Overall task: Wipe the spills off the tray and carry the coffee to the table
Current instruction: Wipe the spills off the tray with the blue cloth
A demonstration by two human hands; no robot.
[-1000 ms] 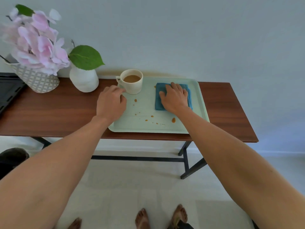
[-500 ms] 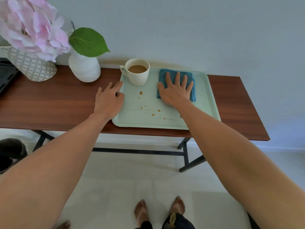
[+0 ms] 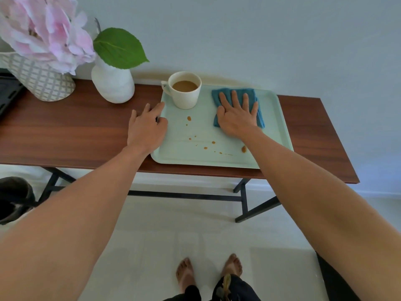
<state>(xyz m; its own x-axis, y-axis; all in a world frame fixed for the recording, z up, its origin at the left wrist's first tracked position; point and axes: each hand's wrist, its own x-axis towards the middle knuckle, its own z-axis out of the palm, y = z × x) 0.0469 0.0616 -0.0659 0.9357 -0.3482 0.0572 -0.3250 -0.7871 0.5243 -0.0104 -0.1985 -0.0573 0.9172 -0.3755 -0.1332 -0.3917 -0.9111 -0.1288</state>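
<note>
right hand point(image 3: 237, 119) flat on cloth point(image 3: 253, 97), fingers spread, upper right of tray point(image 3: 280, 127); left hand point(image 3: 146, 131) open on tray's left edge; spills point(image 3: 189, 118) mid-frame

Wood-grain top on the table point(image 3: 65, 131), reddish-brown, smooth with a low satin sheen; dark matt metal for the frame point(image 3: 244, 203) beneath. Pale mint tray point(image 3: 280, 127), plastic by the look of it, smooth and matt. Brown wet drops point(image 3: 189, 118) scattered glossy across that surface. Cream cup point(image 3: 185, 98), looks ceramic, smooth, faintly glossy. Blue cloth point(image 3: 249, 96), soft, nubbly weave, fully matt. White vase point(image 3: 112, 85), smooth, chalky matt finish. Patterned pot point(image 3: 43, 81), lattice print, dull surface. Pale floor point(image 3: 152, 224) below, smooth, flat finish.
</note>
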